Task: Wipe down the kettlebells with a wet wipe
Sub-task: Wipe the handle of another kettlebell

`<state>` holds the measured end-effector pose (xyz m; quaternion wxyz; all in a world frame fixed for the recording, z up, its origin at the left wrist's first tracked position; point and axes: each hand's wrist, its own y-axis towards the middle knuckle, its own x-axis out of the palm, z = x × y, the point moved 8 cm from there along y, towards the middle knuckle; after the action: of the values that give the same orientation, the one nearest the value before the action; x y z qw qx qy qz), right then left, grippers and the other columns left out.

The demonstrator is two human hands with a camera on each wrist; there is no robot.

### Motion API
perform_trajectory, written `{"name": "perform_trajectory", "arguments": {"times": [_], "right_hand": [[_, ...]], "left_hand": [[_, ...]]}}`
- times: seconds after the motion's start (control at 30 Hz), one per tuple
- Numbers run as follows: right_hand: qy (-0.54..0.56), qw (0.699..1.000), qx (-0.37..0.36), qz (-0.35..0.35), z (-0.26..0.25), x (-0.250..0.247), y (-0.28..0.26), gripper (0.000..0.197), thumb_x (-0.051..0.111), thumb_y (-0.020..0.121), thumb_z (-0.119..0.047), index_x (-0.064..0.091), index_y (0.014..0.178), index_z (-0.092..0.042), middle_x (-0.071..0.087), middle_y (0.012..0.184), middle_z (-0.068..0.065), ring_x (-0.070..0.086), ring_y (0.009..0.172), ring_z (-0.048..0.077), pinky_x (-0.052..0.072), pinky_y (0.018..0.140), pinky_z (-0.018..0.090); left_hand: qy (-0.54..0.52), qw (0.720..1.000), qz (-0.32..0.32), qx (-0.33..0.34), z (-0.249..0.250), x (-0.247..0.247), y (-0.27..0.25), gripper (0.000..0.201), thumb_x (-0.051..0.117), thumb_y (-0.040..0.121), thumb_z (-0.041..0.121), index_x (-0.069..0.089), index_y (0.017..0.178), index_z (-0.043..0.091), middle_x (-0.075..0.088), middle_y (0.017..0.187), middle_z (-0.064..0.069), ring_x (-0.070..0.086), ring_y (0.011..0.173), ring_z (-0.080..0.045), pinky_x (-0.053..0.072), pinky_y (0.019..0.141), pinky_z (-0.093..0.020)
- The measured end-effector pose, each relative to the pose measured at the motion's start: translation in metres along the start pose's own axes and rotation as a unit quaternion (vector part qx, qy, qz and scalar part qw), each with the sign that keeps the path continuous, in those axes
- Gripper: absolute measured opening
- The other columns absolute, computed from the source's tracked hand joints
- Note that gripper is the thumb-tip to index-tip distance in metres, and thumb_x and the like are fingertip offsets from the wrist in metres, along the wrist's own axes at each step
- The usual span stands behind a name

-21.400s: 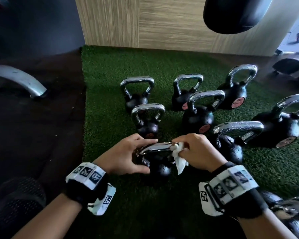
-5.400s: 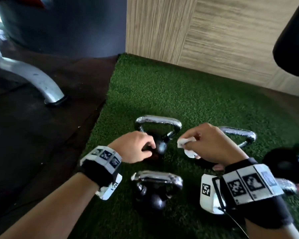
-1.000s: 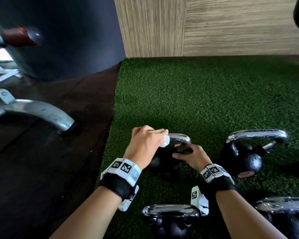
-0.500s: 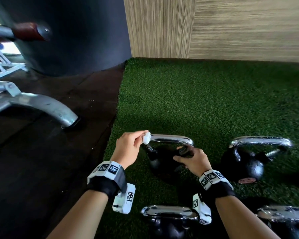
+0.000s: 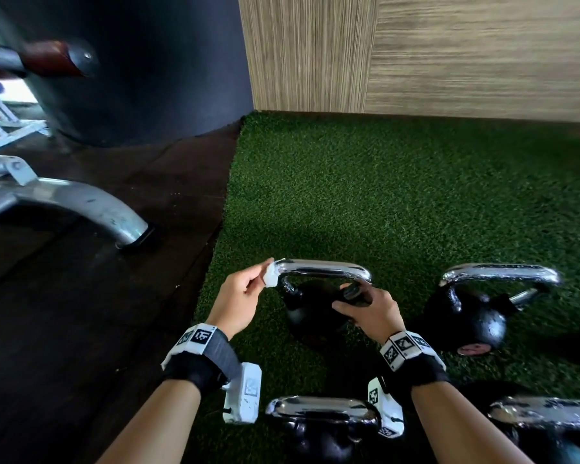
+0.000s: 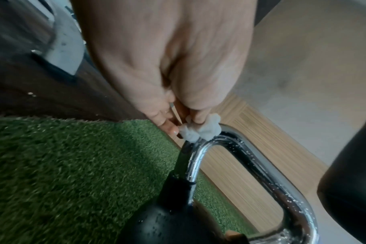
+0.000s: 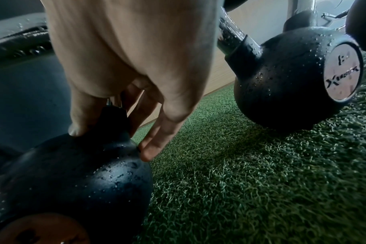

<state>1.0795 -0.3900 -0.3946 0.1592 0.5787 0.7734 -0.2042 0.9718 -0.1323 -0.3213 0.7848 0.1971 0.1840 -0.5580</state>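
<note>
Two kettlebells [image 5: 318, 426] cut off at bottom edge. Kettlebell [image 5: 310, 308] on turf [image 5: 399, 195]: right hand [image 5: 370, 309] gripping handle base, left hand [image 5: 238, 299] pinching wipe [image 5: 271, 274] on handle corner. Wood wall [image 5: 449, 51] behind, blurry machine leg [image 5: 91, 205] left.

The head view cuts off the two nearest kettlebells at its bottom edge — the near kettlebell [image 5: 318, 426] loses its lower body, the right-hand one [image 5: 549, 426] most of its ball. The right hand [image 5: 369, 311] covers where the handle meets the held kettlebell [image 5: 310, 309]. In the right wrist view the label [image 7: 343, 72] on the neighbouring kettlebell [image 7: 286, 82] is blurred — its number cannot be read
</note>
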Motion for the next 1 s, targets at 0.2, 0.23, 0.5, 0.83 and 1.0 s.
{"name": "perform_trajectory", "arguments": {"times": [0.2,0.23,0.5,0.83,1.0], "right_hand": [[-0.012,1.000,-0.015,-0.005,-0.005,0.000,-0.001,0.029,0.089,0.066,-0.048,0.068,0.086,-0.052,0.074,0.082,-0.017,0.070,0.077,0.006,0.059,0.086,0.035],[-0.012,1.000,-0.017,-0.007,-0.005,0.000,-0.002,0.030,0.089,0.067,-0.047,0.069,0.090,-0.051,0.074,0.083,-0.017,0.070,0.078,0.005,0.059,0.086,0.034],[-0.036,0.999,-0.009,-0.010,-0.009,-0.002,-0.003,0.038,0.088,0.067,-0.048,0.069,0.100,-0.049,0.067,0.080,-0.027,0.061,0.079,-0.005,0.039,0.065,0.003],[-0.140,0.990,-0.005,-0.032,0.014,-0.012,-0.024,0.031,0.083,0.063,-0.015,0.079,0.092,-0.025,0.067,0.068,-0.016,0.071,0.083,0.011,0.039,0.057,0.003],[-0.170,0.981,-0.007,-0.088,0.011,-0.008,-0.030,0.035,0.082,0.066,-0.014,0.080,0.098,-0.028,0.072,0.081,-0.009,0.066,0.083,0.006,0.044,0.068,0.005]], "left_hand": [[0.018,0.998,-0.016,-0.059,-0.020,0.024,-0.009,0.028,0.058,0.101,0.008,0.073,0.123,0.018,0.075,0.113,0.006,0.068,0.103,-0.002,0.049,0.089,-0.017],[0.040,0.996,-0.027,-0.072,-0.022,0.030,-0.012,0.026,0.059,0.101,0.011,0.075,0.119,0.020,0.076,0.098,0.007,0.068,0.090,-0.004,0.050,0.078,-0.019],[-0.047,0.987,-0.079,-0.134,-0.024,0.041,-0.014,0.022,0.056,0.100,0.004,0.074,0.112,0.006,0.075,0.093,-0.010,0.063,0.075,-0.006,0.044,0.069,-0.016],[0.138,0.985,-0.014,-0.107,-0.007,0.036,0.014,0.037,0.060,0.100,0.033,0.070,0.069,0.015,0.066,0.065,-0.003,0.062,0.063,-0.017,0.039,0.061,-0.025],[0.181,0.977,-0.045,-0.107,0.021,0.062,0.044,0.033,0.064,0.098,0.033,0.077,0.089,0.004,0.075,0.086,-0.018,0.072,0.086,-0.030,0.040,0.066,-0.027]]}}
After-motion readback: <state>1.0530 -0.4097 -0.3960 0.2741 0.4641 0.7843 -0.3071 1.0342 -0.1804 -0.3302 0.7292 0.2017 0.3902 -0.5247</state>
